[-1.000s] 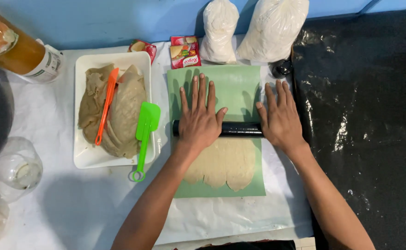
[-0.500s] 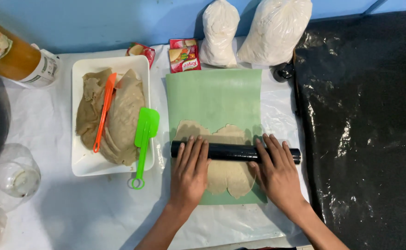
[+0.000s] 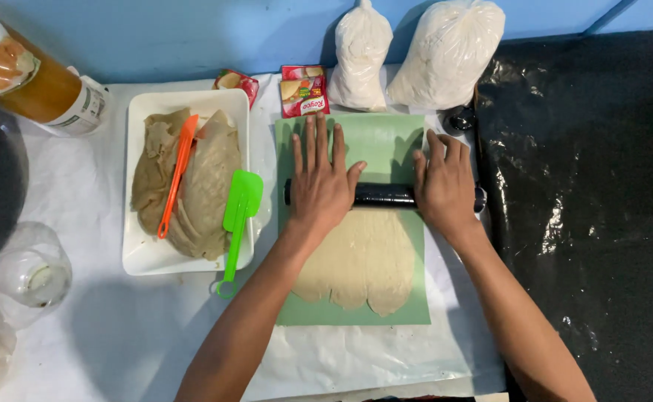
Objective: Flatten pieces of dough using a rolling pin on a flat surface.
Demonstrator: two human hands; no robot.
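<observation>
Under both palms, the black rolling pin (image 3: 383,195) is mostly hidden.

This looks like a home kitchen: a paper-covered desk (image 3: 81,335) carries a green rolling mat (image 3: 386,141) with flattened dough (image 3: 363,268), a white tray (image 3: 140,257) of dough sheets left of the mat, and flour bags (image 3: 445,52) behind it.

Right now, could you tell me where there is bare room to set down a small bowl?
The white sheet is bare below the white tray, left of the green mat. The black sheet on the right is bare too. The back edge is crowded with flour bags and packets.
</observation>
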